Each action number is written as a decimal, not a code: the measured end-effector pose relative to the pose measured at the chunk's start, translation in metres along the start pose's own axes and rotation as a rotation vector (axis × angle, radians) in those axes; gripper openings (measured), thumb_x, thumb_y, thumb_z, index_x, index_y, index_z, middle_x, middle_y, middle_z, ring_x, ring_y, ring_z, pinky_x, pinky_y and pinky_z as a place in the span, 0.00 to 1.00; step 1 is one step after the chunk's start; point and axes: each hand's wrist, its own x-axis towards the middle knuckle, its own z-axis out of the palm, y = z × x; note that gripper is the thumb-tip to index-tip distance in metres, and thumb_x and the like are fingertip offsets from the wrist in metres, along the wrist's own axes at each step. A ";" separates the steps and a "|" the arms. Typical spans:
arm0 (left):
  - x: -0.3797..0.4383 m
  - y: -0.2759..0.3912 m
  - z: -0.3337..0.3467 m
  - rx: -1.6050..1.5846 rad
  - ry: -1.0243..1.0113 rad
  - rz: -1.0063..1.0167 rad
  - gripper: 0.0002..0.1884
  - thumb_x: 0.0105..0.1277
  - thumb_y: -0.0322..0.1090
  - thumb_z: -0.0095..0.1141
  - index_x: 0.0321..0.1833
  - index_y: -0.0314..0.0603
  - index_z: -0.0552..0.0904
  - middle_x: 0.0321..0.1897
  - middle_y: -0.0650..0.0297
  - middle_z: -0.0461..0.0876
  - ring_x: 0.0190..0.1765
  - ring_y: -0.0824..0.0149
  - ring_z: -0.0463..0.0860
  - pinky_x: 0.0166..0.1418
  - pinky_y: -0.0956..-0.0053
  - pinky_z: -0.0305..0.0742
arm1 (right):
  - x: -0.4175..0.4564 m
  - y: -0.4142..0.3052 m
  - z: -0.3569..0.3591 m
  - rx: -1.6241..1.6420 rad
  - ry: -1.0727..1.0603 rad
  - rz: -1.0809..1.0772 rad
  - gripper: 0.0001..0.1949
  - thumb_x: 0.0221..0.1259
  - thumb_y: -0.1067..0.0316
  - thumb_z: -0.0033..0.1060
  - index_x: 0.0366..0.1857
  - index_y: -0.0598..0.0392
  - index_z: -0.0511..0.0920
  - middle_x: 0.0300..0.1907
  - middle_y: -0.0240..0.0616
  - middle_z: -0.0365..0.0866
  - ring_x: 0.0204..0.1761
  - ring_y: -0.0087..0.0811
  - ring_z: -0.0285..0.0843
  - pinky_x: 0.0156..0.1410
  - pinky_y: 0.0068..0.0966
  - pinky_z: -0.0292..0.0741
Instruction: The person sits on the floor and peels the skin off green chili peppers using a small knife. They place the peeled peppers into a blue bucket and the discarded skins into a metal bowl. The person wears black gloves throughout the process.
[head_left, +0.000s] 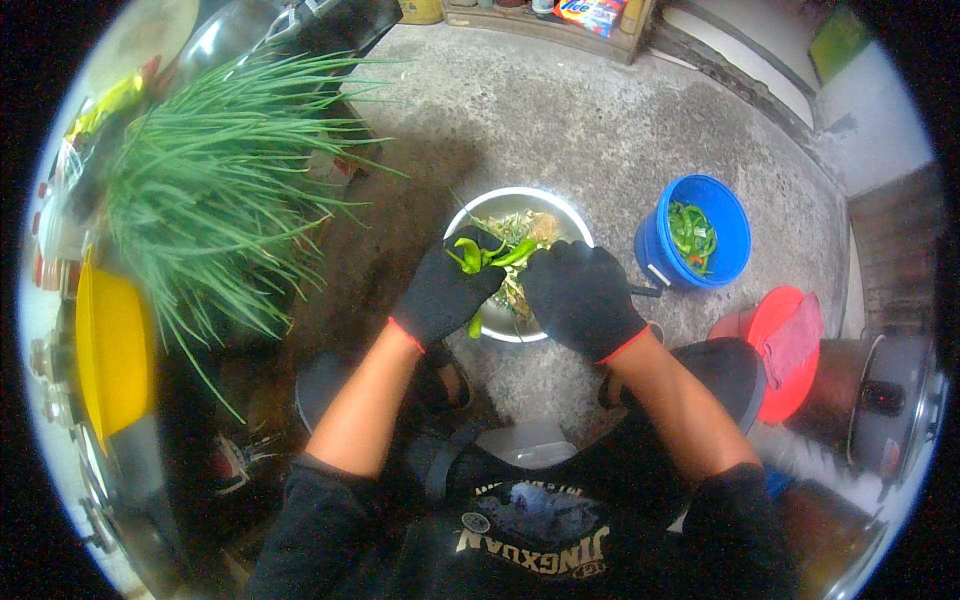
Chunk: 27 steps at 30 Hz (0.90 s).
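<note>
My left hand (454, 281), in a black knit glove with a red cuff, holds several green peppers (471, 256) above a white-rimmed basin (576, 205). Another green pepper (475, 325) hangs below its palm. Opposite it, my right hand (581, 296) wears the same kind of glove, with its fingers curled and their tips hidden. A dark-handled tool (645, 291) sticks out from its outer side; the working end cannot be seen. One pepper (516, 253) spans the gap between both hands. Inside the basin lie green and pale plant trimmings (536, 223).
A blue bucket (731, 247) with green peppers inside stands on the concrete floor (525, 112) at right. Beyond it is a red stool (780, 390) with a pink cloth (793, 341). Long green onions (217, 172) spread over the left side, above a yellow container (112, 352). A wooden shelf (540, 31) stands ahead.
</note>
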 end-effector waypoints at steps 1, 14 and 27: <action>0.000 0.000 0.001 0.008 0.003 0.016 0.18 0.62 0.34 0.69 0.53 0.37 0.84 0.39 0.59 0.88 0.41 0.69 0.85 0.47 0.69 0.81 | -0.001 0.000 0.001 -0.008 0.007 -0.006 0.09 0.57 0.59 0.61 0.25 0.51 0.80 0.22 0.44 0.80 0.25 0.44 0.81 0.30 0.43 0.76; -0.001 0.005 0.003 0.081 0.012 -0.064 0.18 0.62 0.33 0.71 0.53 0.36 0.84 0.40 0.59 0.88 0.42 0.70 0.85 0.46 0.70 0.81 | -0.006 -0.003 0.003 -0.020 -0.007 0.076 0.11 0.60 0.55 0.60 0.27 0.50 0.81 0.24 0.42 0.82 0.28 0.44 0.82 0.33 0.44 0.74; 0.003 -0.009 0.003 -0.081 0.002 -0.058 0.19 0.61 0.29 0.69 0.55 0.38 0.81 0.44 0.61 0.85 0.47 0.70 0.83 0.50 0.71 0.80 | -0.007 0.005 0.001 0.009 -0.006 0.105 0.11 0.62 0.56 0.58 0.27 0.50 0.81 0.23 0.43 0.82 0.28 0.45 0.83 0.37 0.46 0.76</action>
